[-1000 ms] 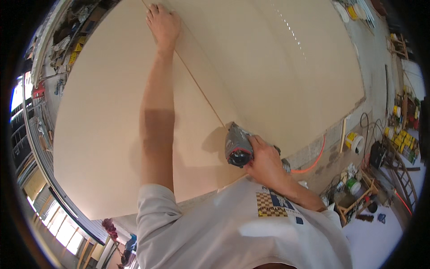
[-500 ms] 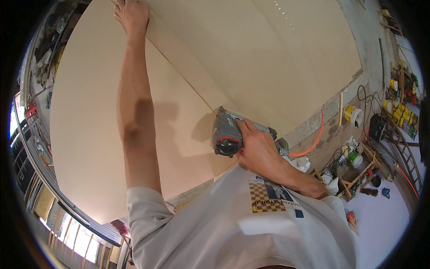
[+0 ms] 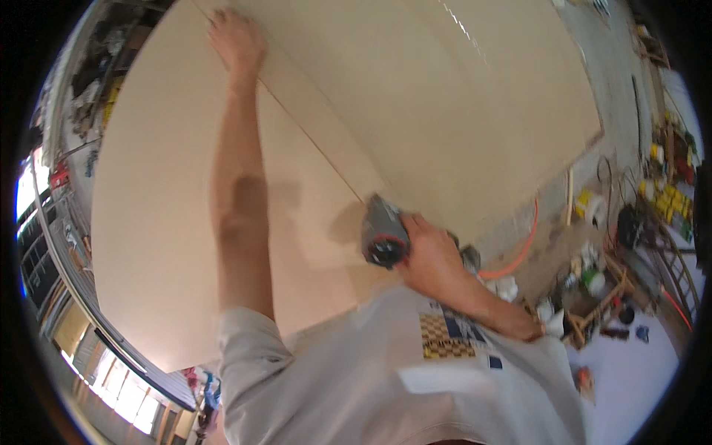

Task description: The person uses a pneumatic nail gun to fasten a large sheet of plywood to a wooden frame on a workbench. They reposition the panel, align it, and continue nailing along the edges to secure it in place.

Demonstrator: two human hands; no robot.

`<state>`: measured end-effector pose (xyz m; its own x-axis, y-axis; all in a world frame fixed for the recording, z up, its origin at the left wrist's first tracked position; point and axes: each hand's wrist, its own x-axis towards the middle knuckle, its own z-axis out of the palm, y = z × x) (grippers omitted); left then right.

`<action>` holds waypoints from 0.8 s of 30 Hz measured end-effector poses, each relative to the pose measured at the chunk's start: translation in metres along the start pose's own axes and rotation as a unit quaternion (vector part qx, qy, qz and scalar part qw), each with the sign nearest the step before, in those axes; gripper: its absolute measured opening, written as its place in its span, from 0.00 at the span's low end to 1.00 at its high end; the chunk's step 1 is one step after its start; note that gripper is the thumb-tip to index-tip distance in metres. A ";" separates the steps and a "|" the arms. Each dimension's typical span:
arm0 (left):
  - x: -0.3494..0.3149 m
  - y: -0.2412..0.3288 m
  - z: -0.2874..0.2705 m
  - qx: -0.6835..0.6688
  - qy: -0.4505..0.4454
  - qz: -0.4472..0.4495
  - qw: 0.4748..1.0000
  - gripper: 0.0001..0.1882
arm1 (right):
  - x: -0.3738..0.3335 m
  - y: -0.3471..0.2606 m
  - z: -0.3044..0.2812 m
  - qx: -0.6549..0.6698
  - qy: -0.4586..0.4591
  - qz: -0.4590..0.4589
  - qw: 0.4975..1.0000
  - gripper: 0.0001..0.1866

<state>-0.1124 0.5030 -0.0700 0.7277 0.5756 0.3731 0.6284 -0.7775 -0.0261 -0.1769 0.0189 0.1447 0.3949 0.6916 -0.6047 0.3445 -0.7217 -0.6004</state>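
Observation:
Large pale beige boards (image 3: pixel 163 222) lie before me, with a thin dark seam running diagonally from the upper left to the middle. My left hand (image 3: pixel 237 43) rests on the board at the far end of that seam, fingers stretched out and slightly blurred. In my right hand (image 3: pixel 437 256) is a grey and black nail gun (image 3: pixel 384 233), gripped by its handle. Its nose meets the near end of the seam; the tip's exact contact is blurred. An orange air hose (image 3: pixel 523 256) curves along the board's edge near the tool.
To the right stand a yellow-and-white bucket (image 3: pixel 589 208), a wooden crate of odds and ends (image 3: pixel 597 293), black cables and a stack of yellow packages (image 3: pixel 671 211). Shelving with clutter (image 3: pixel 93 96) lines the far left. A bright window (image 3: pixel 126 397) is at lower left.
The whole view has shifted, so boards and both hands appear slightly lower and farther right. The nail gun stays at the seam in my right hand; my left hand remains on the board.

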 end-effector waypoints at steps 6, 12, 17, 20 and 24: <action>0.010 0.037 -0.047 -0.092 -0.006 -0.134 0.987 0.32 | 0.007 0.003 -0.009 0.024 -0.020 0.023 0.999 0.30; 0.072 -0.013 -0.048 -0.238 0.034 -0.165 0.956 0.35 | 0.007 0.004 -0.010 0.007 -0.041 0.022 0.999 0.35; 0.099 -0.019 -0.037 -0.234 0.029 -0.189 0.953 0.31 | 0.009 0.009 -0.011 0.024 -0.041 0.021 0.999 0.35; 0.099 -0.014 -0.031 -0.225 0.035 -0.175 0.958 0.29 | 0.010 0.009 -0.009 0.025 -0.043 0.026 0.998 0.36; 0.102 -0.018 -0.027 -0.211 0.039 -0.167 0.962 0.27 | 0.011 -0.002 -0.017 0.005 -0.061 0.051 0.997 0.36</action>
<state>-0.0574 0.5691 -0.0064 0.4709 0.8033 0.3645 0.6434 -0.5955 0.4811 -0.1587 0.0274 0.1481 0.3207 0.6129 -0.7222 0.2981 -0.7890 -0.5372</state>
